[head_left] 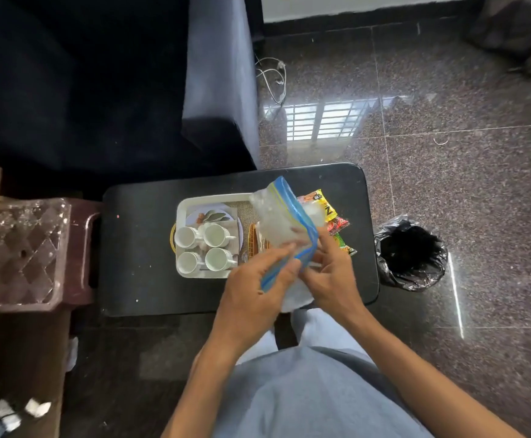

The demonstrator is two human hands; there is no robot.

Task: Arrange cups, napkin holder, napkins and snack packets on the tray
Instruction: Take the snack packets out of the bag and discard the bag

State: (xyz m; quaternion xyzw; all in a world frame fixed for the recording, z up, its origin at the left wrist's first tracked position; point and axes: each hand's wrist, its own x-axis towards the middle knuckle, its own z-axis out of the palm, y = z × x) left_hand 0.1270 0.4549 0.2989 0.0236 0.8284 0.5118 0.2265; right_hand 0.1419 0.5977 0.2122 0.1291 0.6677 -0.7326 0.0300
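A clear plastic zip bag (284,216) with a blue seal strip is held up over the near right part of the table by both hands. Its blue-edged mouth is pinched by the left grip (257,279), and the opposite side is clasped by the right grip (330,273), fingers curled round the plastic. The bag seems to be held this way so that the mouth can be parted and the white contents, judged to be napkins, drawn out.

Beyond, a white rectangular tray (213,197) is set on the black round-cornered table (137,248). Four white ceramic cups (215,235) are grouped in a square at its left end, so the right end is left free. There a brown woven napkin holder (252,240) is stood, largely hidden by the bag; whether it is filled cannot be told. Colourful snack packets (327,210) appear to be laid on the table beside the tray, not yet arranged. Farther right, a black-lined bin (411,257) is stood on the speckled floor (447,169).
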